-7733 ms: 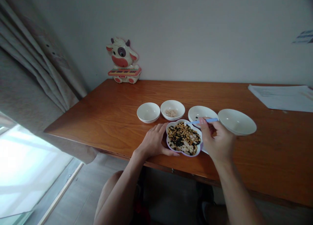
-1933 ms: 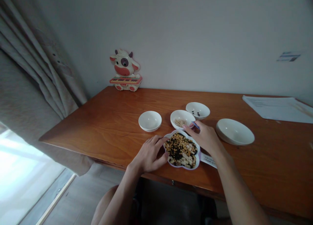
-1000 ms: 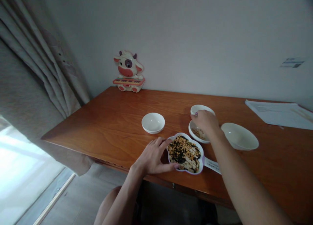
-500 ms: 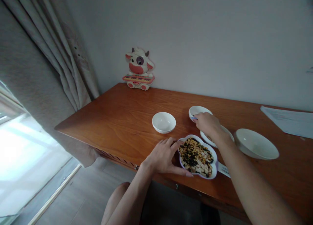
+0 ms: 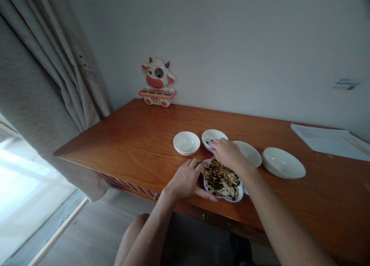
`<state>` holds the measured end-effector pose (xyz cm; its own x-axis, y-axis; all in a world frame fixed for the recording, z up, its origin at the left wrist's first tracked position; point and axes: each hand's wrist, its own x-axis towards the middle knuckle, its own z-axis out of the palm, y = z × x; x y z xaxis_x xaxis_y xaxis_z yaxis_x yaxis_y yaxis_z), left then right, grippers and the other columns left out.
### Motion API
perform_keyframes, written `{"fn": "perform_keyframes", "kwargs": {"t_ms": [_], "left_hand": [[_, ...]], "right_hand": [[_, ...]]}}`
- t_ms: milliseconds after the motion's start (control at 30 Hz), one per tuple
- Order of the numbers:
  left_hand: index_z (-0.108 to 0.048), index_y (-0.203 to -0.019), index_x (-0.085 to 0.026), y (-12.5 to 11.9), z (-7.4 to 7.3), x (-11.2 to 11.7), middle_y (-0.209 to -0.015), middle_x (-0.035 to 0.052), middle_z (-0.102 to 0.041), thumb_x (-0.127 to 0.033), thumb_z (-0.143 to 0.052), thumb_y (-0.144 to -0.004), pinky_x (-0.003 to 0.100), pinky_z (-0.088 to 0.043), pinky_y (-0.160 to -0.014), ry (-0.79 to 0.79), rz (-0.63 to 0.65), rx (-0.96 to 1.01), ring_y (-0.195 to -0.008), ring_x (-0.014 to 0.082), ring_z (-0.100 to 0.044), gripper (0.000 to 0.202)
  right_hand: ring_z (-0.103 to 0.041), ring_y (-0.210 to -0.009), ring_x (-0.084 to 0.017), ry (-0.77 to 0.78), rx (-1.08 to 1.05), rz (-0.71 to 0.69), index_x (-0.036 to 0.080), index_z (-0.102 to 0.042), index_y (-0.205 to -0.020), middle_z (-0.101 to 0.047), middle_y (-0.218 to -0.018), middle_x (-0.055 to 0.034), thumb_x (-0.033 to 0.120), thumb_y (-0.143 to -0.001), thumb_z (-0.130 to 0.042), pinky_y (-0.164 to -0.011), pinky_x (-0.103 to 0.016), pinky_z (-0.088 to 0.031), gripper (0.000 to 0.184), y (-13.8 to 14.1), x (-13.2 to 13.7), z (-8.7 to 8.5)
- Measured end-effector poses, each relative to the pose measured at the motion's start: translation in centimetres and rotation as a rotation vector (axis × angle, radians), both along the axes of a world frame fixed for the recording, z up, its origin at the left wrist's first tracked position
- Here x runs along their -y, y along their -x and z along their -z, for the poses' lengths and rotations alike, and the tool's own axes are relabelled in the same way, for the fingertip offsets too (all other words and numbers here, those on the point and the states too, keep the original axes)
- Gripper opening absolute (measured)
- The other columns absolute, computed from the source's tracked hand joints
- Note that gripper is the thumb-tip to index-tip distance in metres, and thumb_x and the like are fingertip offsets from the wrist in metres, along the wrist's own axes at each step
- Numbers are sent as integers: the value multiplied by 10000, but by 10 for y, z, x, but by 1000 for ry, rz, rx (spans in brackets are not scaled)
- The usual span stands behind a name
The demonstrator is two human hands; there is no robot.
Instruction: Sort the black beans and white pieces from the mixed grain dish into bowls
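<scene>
A flower-shaped dish (image 5: 234,194) full of mixed yellow, black and pale beans sits near the table's front edge. My left hand (image 5: 187,179) cups its left side, thumb along the front rim and fingers along the back. My right hand (image 5: 228,154) reaches over the dish, closed on a thin blue tool (image 5: 211,147) whose tip shows at the rim of a small white bowl (image 5: 210,136). An empty small bowl (image 5: 186,142) stands just left of that one. Another white bowl (image 5: 251,154) lies right of my right wrist, partly hidden by it.
A wider white bowl (image 5: 283,162) stands further right. Papers (image 5: 329,142) lie at the far right of the wooden table (image 5: 135,142). A cow toy (image 5: 157,83) stands against the back wall. A curtain (image 5: 43,85) hangs at the left.
My right hand has moved left, and the small bowl it touches now sits close beside the empty bowl. The bowl with pale pieces was shifted right earlier. My left hand stays on the dish.
</scene>
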<state>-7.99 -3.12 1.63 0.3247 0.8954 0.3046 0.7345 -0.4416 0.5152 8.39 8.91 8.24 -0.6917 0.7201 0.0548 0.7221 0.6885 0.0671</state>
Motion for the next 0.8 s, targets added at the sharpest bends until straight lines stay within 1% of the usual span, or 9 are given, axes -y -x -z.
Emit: {"fn": "perform_keyframes", "kwargs": {"t_ms": [100,233,267,367,433,500,600,733,800], "left_hand": [[-443,-1468,-237,1,0,-1,-1383,153,-572,-866,-701,-590,559,-434,-1108,5,4,-12,-1282,363,-550,1110],[-459,-1466,-241,7,-6,-3,-1462,126,-553,-823,-720,-638,524,-406,-1150,4,55,-19,-1332,338,-532,1045],[-464,-1466,-248,9,-7,-4,-1466,114,-557,-813,-724,-647,514,-396,-1162,2,73,-21,-1335,328,-536,1029],[-489,-1457,-256,14,-12,-5,-1456,96,-575,-792,-749,-642,491,-386,-1177,3,105,-24,-1326,312,-556,1009],[-526,-1425,-247,15,-14,-5,-1433,101,-591,-788,-770,-616,476,-401,-1165,14,102,-25,-1312,314,-567,1003],[-542,-1401,-236,14,-13,-6,-1411,109,-605,-786,-784,-594,467,-408,-1159,29,98,-24,-1300,316,-574,1006],[-483,-1436,-233,12,-9,-7,-1406,121,-610,-784,-799,-570,488,-398,-1160,46,76,-19,-1284,330,-587,1073],[-374,-1504,-218,11,-4,-9,-1511,160,-511,-787,-810,-548,510,-385,-1167,59,37,-16,-1358,362,-525,1195],[-368,-1510,-206,9,-4,-10,-1518,167,-499,-789,-809,-544,513,-368,-1181,64,40,-31,-1372,367,-507,1211]], "right_hand": [[-659,-1026,-246,11,-31,-17,178,-741,-978,-750,-1052,-117,210,-979,-506,-920,-334,-489,237,-1,6,-2],[-626,-1160,-250,-25,-152,9,163,-644,-1274,-675,-1256,-136,201,-1019,-393,-993,-366,-481,360,-16,23,-10],[-626,-1167,-256,-37,-293,32,162,-627,-1305,-668,-1260,-139,226,-1024,-395,-1001,-374,-482,371,-23,29,-13],[-644,-1143,-244,5,-655,35,187,-632,-1287,-681,-1227,-119,332,-1047,-390,-1000,-375,-495,371,-46,46,-19],[-649,-1134,-228,48,-817,55,213,-665,-1214,-690,-1206,-96,387,-1053,-382,-997,-361,-500,370,-62,56,-20],[-637,-1131,-241,-5,-899,137,216,-693,-1164,-667,-1190,-110,452,-1048,-375,-999,-375,-493,413,-76,61,-19],[-643,-949,-247,-82,-908,317,222,-732,-1108,-642,-987,-111,565,-1022,-360,-887,-395,-517,513,-94,65,-13],[-601,-675,-191,190,-966,381,241,-713,-1171,-600,-713,-34,601,-1016,-354,-665,-324,-522,531,-116,67,4],[-622,-683,-186,282,-997,355,212,-737,-1076,-634,-719,-43,622,-993,-403,-645,-301,-531,535,-125,67,16]]}}
